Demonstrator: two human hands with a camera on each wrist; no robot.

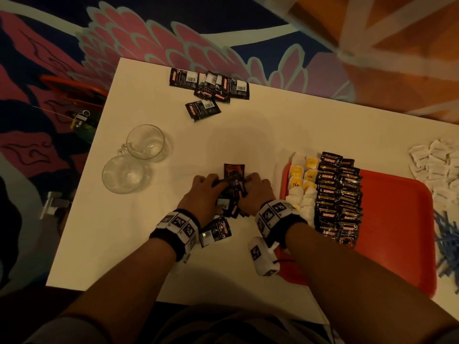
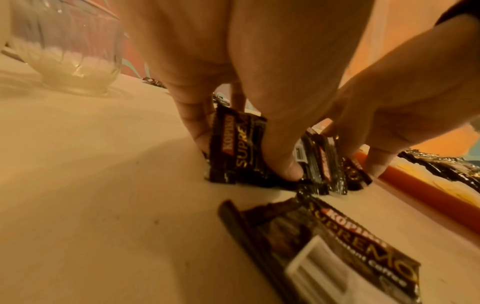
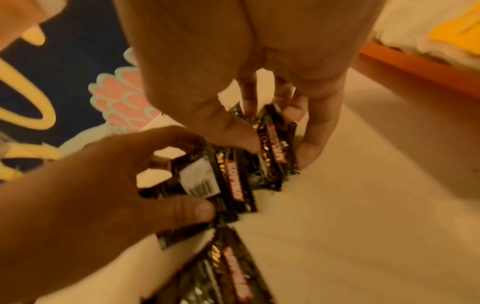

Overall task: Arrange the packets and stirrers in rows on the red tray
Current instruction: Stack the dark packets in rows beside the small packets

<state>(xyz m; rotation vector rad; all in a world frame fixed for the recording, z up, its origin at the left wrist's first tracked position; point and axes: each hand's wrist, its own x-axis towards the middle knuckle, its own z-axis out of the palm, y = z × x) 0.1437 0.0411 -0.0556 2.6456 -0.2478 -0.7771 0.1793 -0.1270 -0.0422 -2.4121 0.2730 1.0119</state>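
Note:
Both hands meet at the middle of the white table point(image 1: 154, 234) over a bunch of black Kopiko coffee packets point(image 1: 233, 187). My left hand point(image 1: 214, 185) pinches packets point(image 2: 233, 152) standing on edge between thumb and fingers. From the other side my right hand point(image 1: 250, 184) grips more packets point(image 3: 272, 144) the same way. One loose packet point(image 1: 215, 231) lies flat by my left wrist. The red tray point(image 1: 397, 219) to the right holds rows of yellow tea packets point(image 1: 303, 173), white packets point(image 1: 306, 202) and Kopiko packets point(image 1: 339, 197).
Several loose Kopiko packets point(image 1: 211, 86) lie at the table's far edge. Two glass mugs point(image 1: 146, 142) point(image 1: 124, 173) stand to the left. White sachets point(image 1: 437, 167) and blue stirrers point(image 1: 447, 240) are heaped right of the tray. The tray's rim point(image 2: 420, 185) runs close beside my right hand.

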